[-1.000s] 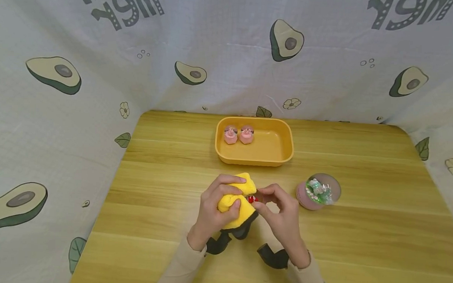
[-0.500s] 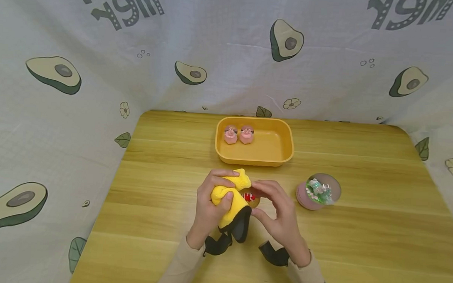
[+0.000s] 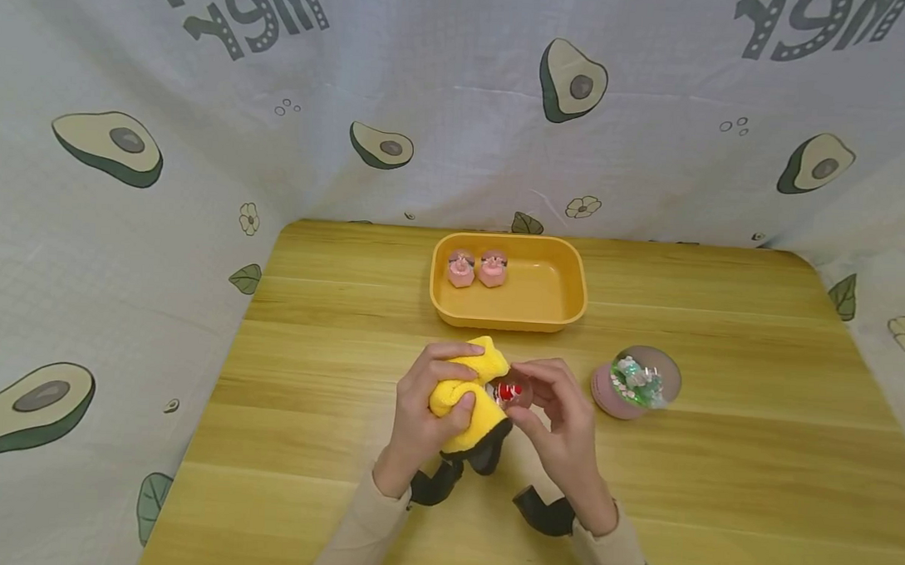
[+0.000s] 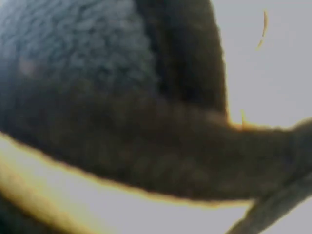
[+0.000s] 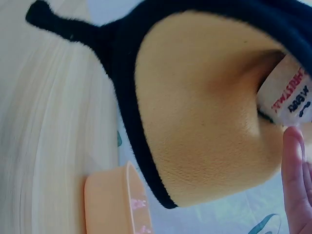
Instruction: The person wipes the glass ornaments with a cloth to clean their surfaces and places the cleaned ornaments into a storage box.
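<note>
My left hand (image 3: 421, 406) grips a yellow, black-edged cloth (image 3: 479, 425) against the small globe (image 3: 510, 392) that my right hand (image 3: 565, 419) holds between thumb and fingers. Rightward on the table (image 3: 753, 459) sits a pink-based snow globe (image 3: 636, 382); farther off, a yellow tray (image 3: 545, 290) bears two pink figurines (image 3: 460, 270).

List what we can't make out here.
Head: part of the red-figured clear ball, behind the yellow cloth.
Head: palm of the left hand, hidden against the cloth.
Left wrist: nearly everything, too blurred and dark.
Right wrist: white lettered piece, cut by right edge; tray, by bottom edge.
</note>
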`<action>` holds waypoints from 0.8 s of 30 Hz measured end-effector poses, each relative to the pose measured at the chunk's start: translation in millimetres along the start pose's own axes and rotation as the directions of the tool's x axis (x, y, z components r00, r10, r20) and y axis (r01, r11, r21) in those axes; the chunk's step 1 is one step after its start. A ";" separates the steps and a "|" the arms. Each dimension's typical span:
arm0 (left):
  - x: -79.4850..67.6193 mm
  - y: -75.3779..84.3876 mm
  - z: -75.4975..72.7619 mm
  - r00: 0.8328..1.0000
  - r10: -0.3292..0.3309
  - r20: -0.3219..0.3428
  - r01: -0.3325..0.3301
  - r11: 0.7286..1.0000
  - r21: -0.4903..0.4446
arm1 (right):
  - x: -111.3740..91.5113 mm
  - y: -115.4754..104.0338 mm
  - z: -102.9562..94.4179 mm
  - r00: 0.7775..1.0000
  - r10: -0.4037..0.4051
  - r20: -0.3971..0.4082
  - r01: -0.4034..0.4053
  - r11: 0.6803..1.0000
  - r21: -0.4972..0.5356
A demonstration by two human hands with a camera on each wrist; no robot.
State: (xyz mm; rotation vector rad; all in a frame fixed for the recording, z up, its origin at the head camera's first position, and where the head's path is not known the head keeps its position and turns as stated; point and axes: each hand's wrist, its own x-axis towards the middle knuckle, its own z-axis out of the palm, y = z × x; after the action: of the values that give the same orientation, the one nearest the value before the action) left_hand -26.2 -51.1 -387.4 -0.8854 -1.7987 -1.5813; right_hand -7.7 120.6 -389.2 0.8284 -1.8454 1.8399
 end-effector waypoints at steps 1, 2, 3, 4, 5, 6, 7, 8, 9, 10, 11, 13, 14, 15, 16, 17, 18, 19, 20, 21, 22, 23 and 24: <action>-0.1 -0.2 -0.2 1.000 0.004 0.002 -0.004 1.000 0.011 | 0.4 -1.1 0.3 1.000 0.006 -0.006 -0.006 1.000 0.017; -0.3 -0.3 -0.3 1.000 0.005 0.006 -0.005 1.000 0.021 | 0.9 -2.3 0.6 1.000 0.015 -0.011 -0.014 1.000 0.028; -0.4 -0.4 -0.4 1.000 0.007 0.009 -0.007 0.999 0.031 | 1.2 -3.5 0.7 1.000 0.025 -0.017 -0.025 0.999 0.030; -0.8 -0.7 -0.4 1.000 0.005 0.013 -0.006 0.999 0.039 | 1.5 -4.8 0.7 0.999 0.038 -0.021 -0.037 0.999 0.033; -1.1 -0.8 -0.5 1.000 0.004 0.016 -0.005 0.999 0.046 | 1.7 -6.0 0.7 0.998 0.054 -0.023 -0.053 0.998 0.035; -1.4 -1.1 -0.5 1.000 0.002 0.020 -0.003 0.999 0.051 | 1.8 -7.3 0.6 0.997 0.075 -0.024 -0.074 0.997 0.035; -1.6 -1.2 -0.4 1.000 -0.002 0.024 0.000 0.998 0.056 | 1.8 -8.6 0.4 0.995 0.098 -0.024 -0.097 0.995 0.034; -1.9 -1.5 -0.4 1.000 -0.005 0.027 0.003 0.998 0.059 | 1.7 -9.9 0.2 0.992 0.124 -0.023 -0.123 0.992 0.033; -2.0 -1.7 -0.4 1.000 -0.008 0.028 0.007 0.998 0.063 | 1.5 -11.0 -0.1 0.988 0.153 -0.022 -0.152 0.988 0.035; -2.2 -2.0 -0.3 0.999 -0.012 0.031 0.010 0.998 0.064 | 1.2 -12.0 -0.5 0.984 0.179 -0.021 -0.178 0.983 0.037; -2.4 -2.2 -0.2 0.999 -0.013 0.032 0.011 0.998 0.065 | 0.9 -12.6 -1.0 0.980 0.200 -0.022 -0.199 0.979 0.039; -2.8 -2.8 -0.2 0.999 -0.015 0.033 0.013 0.998 0.067 | 0.7 -14.1 -2.0 0.970 0.241 -0.035 -0.240 0.970 0.035; -3.0 -3.3 -0.3 0.999 -0.015 0.032 0.013 0.998 0.068 | 0.7 -14.1 -2.5 0.967 0.252 -0.044 -0.250 0.967 0.039; -3.2 -3.7 -0.5 0.999 -0.017 0.030 0.015 0.997 0.070 | 0.8 -14.1 -3.1 0.965 0.255 -0.054 -0.253 0.966 0.044; -3.5 -4.2 -0.8 1.000 -0.017 0.026 0.015 0.997 0.072 | 1.1 -14.2 -3.5 0.965 0.253 -0.064 -0.250 0.967 0.047; -3.7 -4.8 -1.1 1.000 -0.015 0.023 0.014 0.997 0.074 | 1.5 -14.2 -3.9 0.966 0.249 -0.074 -0.246 0.968 0.048; -3.9 -5.3 -1.5 1.000 -0.015 0.019 0.014 0.997 0.076 | 2.2 -14.5 -4.2 0.966 0.245 -0.083 -0.241 0.969 0.046; -4.0 -5.7 -1.8 1.000 -0.014 0.014 0.013 0.997 0.078 | 2.9 -14.4 -4.4 0.969 0.230 -0.089 -0.226 0.973 0.050; -4.2 -6.2 -2.1 1.000 -0.014 0.011 0.013 0.997 0.080 | 3.6 -14.2 -4.6 0.972 0.214 -0.093 -0.210 0.976 0.050; -4.2 -6.4 -2.3 1.000 -0.015 0.009 0.014 0.997 0.080 | 4.3 -14.4 -4.8 0.975 0.201 -0.097 -0.198 0.979 0.044; -4.3 -6.6 -2.5 1.000 -0.015 0.008 0.014 0.997 0.080 | 5.1 -14.5 -4.9 0.977 0.187 -0.100 -0.184 0.982 0.035; -4.3 -6.7 -2.6 1.000 -0.015 0.007 0.015 0.997 0.080 | 5.9 -14.4 -5.1 0.980 0.172 -0.103 -0.170 0.985 0.027; -4.5 -6.8 -2.7 1.000 -0.017 0.007 0.016 0.997 0.081 | 6.6 -14.2 -5.2 0.982 0.159 -0.106 -0.158 0.987 0.018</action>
State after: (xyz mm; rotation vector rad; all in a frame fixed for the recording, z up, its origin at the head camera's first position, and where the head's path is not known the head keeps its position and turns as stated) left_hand -28.8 -54.8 -394.7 -0.8419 -1.8659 -1.5057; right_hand -3.8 125.5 -374.0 0.5879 -1.8834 1.9496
